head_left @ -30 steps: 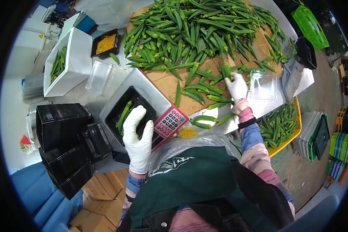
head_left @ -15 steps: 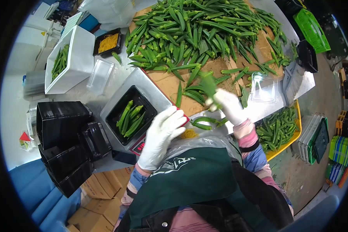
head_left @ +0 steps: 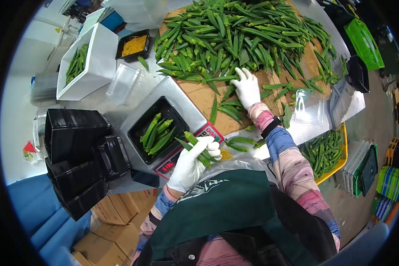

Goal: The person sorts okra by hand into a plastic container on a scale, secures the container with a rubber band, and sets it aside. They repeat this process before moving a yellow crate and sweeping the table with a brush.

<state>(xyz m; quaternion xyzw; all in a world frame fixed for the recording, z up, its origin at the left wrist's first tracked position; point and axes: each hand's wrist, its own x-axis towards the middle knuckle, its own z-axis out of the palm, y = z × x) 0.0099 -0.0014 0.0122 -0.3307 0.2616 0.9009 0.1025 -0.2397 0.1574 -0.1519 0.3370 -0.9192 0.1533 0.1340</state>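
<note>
My left hand, in a white glove, is closed around a few green okra pods beside the scale's front edge. Next to it, a black tray holding several okra pods rests on the silver scale, whose red display seems to read 0.135. My right hand, also gloved, reaches to the near edge of the big okra heap. Its fingers are stretched out and slightly apart, with the tips at the end of one long pod.
Left of the scale are stacked black trays, a clear lid, a white foam box with okra, and a tray of rubber bands. At right are clear lids and a yellow crate of okra.
My right hand, which held okra near the scale, has moved forward to the heap. My left hand has closed on okra pods; it was empty on the scale's edge before.
</note>
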